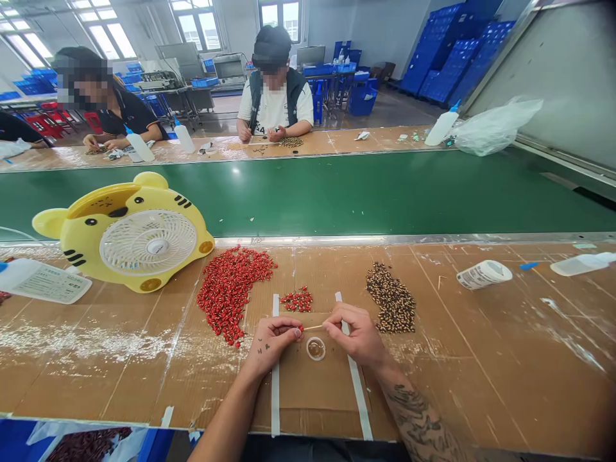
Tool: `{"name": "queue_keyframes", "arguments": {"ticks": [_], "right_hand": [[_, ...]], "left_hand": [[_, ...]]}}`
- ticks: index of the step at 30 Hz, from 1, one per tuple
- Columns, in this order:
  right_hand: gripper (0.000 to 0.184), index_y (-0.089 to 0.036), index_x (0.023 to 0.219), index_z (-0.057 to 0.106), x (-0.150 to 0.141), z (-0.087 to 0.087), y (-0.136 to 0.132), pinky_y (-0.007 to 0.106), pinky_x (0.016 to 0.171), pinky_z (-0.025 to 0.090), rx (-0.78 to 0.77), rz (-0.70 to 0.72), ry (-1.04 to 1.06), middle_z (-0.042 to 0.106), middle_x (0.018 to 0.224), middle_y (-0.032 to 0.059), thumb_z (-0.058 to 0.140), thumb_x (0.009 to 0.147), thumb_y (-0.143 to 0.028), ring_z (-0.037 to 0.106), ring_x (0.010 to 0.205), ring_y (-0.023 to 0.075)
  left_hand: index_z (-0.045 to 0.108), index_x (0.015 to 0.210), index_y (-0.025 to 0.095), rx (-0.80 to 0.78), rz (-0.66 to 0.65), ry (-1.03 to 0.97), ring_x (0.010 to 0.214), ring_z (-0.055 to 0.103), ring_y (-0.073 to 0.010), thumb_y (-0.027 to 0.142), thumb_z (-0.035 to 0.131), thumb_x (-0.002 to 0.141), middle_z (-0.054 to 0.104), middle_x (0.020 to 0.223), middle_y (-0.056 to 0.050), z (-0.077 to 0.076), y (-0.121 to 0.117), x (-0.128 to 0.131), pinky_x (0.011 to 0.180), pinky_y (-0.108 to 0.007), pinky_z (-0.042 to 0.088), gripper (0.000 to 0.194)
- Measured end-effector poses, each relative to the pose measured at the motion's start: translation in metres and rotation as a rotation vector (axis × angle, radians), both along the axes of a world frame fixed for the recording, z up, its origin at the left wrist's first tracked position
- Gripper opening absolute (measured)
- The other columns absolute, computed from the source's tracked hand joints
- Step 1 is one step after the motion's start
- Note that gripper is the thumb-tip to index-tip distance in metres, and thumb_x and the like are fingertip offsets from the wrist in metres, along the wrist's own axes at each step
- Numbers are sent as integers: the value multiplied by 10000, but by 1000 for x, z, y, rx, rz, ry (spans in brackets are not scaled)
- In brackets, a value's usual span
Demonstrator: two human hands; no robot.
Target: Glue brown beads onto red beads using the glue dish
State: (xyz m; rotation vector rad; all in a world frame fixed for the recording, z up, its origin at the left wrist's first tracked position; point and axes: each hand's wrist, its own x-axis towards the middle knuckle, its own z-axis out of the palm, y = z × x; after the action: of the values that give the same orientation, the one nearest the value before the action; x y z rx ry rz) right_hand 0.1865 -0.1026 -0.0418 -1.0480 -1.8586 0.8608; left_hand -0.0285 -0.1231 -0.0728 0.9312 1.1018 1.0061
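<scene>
My left hand pinches a small red piece between thumb and fingertips. In my right hand is a thin wooden stick, its tip touching or nearly touching the red piece. Just below the stick, a small round clear dish sits on a cardboard sheet held by white tape strips. A little cluster of red pieces lies beyond my hands. To its left spreads a big pile of red pieces; on the right is a pile of small dark-and-tan pieces.
A yellow animal-shaped fan stands at left beside a white bottle. At right lie a white tub and another bottle. Past a green belt, co-workers sit at a second bench.
</scene>
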Motion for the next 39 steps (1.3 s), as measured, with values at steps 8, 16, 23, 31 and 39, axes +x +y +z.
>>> {"name": "queue_keyframes", "arguments": {"ticks": [8, 16, 23, 31, 39], "right_hand": [[269, -193, 644, 579, -3, 0, -1, 280, 587, 398, 14, -3, -85, 553, 620, 3, 561, 893, -294, 513, 587, 145], [309, -189, 630, 531, 5, -3, 2, 269, 584, 374, 4, 2, -115, 529, 618, -4, 550, 912, -315, 491, 589, 139], [310, -178, 626, 569, 21, 9, 1, 248, 580, 359, -76, 160, -323, 546, 633, -10, 618, 892, -330, 514, 608, 133], [151, -194, 855, 703, 80, 20, 13, 300, 774, 431, -49, -115, -476, 694, 854, 32, 567, 920, -212, 597, 834, 186], [174, -212, 868, 738, 93, 7, 12, 360, 815, 460, -21, 37, -753, 692, 867, 73, 567, 895, -193, 583, 890, 238]], "left_hand": [[767, 795, 147, 13, -31, -7, 619, 647, -144, 251, 784, 703, 725, 654, -28, 4, 0, 1, 654, -231, 507, 140], [761, 798, 134, 23, -29, 17, 627, 641, -152, 265, 777, 704, 718, 656, -32, 6, -1, 0, 657, -240, 499, 162], [754, 824, 129, 15, -21, 34, 634, 650, -150, 272, 777, 704, 730, 677, -35, 1, 0, -2, 661, -235, 500, 188], [754, 835, 139, -12, -11, 97, 656, 675, -166, 304, 779, 698, 748, 719, -44, -3, 1, -3, 658, -240, 512, 216], [760, 805, 139, -8, 11, 33, 641, 672, -152, 264, 788, 673, 742, 676, -30, 5, 1, 0, 657, -229, 508, 184]]}}
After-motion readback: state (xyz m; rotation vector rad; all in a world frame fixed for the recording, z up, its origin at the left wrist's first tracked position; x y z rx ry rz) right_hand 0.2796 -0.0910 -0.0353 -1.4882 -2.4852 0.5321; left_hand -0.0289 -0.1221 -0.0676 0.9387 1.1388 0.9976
